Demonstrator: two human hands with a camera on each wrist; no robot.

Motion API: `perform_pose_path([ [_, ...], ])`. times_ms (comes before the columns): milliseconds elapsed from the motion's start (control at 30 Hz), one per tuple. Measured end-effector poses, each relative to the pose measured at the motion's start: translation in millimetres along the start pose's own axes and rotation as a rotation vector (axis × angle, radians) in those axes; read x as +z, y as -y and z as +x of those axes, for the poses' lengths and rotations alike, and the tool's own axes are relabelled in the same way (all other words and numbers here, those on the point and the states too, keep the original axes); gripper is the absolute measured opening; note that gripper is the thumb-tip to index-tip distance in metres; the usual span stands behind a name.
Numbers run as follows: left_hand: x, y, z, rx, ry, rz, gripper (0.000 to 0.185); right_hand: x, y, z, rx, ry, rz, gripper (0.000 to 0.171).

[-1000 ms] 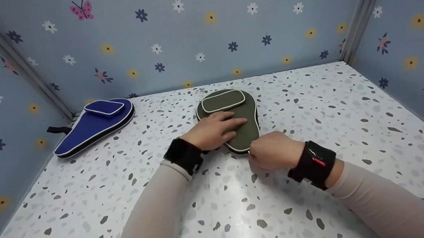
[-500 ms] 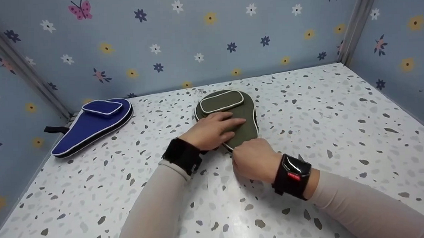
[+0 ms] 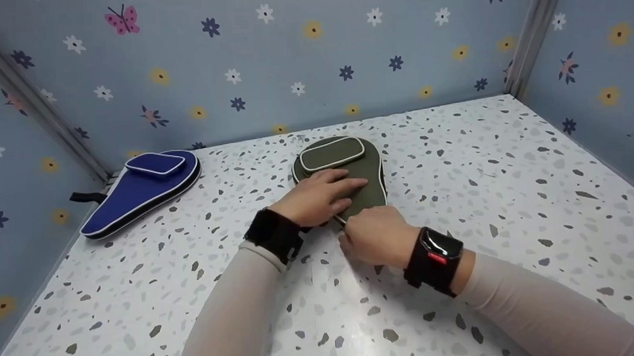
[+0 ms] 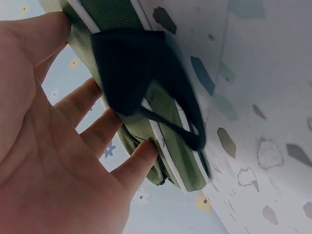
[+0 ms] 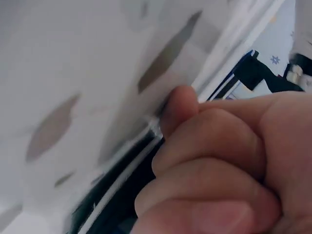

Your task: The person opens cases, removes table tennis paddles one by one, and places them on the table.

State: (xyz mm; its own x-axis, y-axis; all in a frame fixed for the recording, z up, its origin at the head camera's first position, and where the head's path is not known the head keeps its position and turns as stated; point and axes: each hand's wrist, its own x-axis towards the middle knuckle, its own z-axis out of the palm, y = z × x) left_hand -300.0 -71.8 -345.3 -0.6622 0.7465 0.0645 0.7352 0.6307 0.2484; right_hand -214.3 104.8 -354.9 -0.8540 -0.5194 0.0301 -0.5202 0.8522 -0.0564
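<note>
An olive green paddle-shaped case [image 3: 368,171] with white piping lies flat in the middle of the speckled table [image 3: 469,162]. My left hand [image 3: 317,196] rests on top of it with straight fingers, pressing it down. In the left wrist view the same left hand [image 4: 58,161] touches the green case [image 4: 170,146], whose black strap loop [image 4: 131,68] shows at its narrow end. My right hand [image 3: 374,236] is curled at the case's near narrow end, fingers pinched on its edge. The right wrist view shows the right hand [image 5: 219,161] bunched against the case's seam [image 5: 122,195]; what exactly it pinches is hidden.
A blue case [image 3: 143,184] of the same shape lies at the back left, its black strap [image 3: 85,196] toward the left wall. Flowered blue walls [image 3: 302,62] close the table on three sides. Bare tabletop lies to the right and in front.
My right hand has slid leftward along the green case's near edge, from its right side to its narrow near end. The left hand has stayed pressed on the case.
</note>
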Motion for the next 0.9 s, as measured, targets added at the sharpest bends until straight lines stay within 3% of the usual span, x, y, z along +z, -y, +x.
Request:
perform_pose_path([
  [100,1.4,-1.9,1.2,-0.018,0.009,-0.018,0.051,-12,-15,-7,0.010,0.031,0.057,0.050],
  [200,1.1,-3.9,2.7,-0.045,0.015,-0.038,0.051,-28,-35,-12,0.079,0.057,0.112,0.050],
  [333,-0.2,-3.7,2.9,-0.073,0.016,-0.056,0.053,-43,-70,-10,0.199,0.003,0.118,0.049],
  [500,-4.3,2.0,1.1,-0.078,0.022,-0.072,0.056,-38,-110,-5,0.290,-0.099,0.033,0.052],
  [600,-6.1,1.4,0.4,-0.110,-0.008,-0.053,0.039,-32,-123,-3,0.308,-0.103,0.047,0.043],
  [667,-5.4,-7.6,3.3,-0.175,-0.039,0.028,0.023,-28,-127,-1,0.306,-0.101,0.072,0.038],
  [700,-3.9,-15.1,6.3,-0.218,-0.060,0.086,0.025,-26,-127,-1,0.301,-0.104,0.082,0.038],
  [833,5.6,-55.7,26.3,-0.368,-0.137,0.320,0.067,-21,-128,1,0.261,-0.107,0.113,0.055],
  [900,11.3,-73.0,38.1,-0.407,-0.182,0.379,0.080,-20,-128,0,0.243,-0.107,0.129,0.062],
])
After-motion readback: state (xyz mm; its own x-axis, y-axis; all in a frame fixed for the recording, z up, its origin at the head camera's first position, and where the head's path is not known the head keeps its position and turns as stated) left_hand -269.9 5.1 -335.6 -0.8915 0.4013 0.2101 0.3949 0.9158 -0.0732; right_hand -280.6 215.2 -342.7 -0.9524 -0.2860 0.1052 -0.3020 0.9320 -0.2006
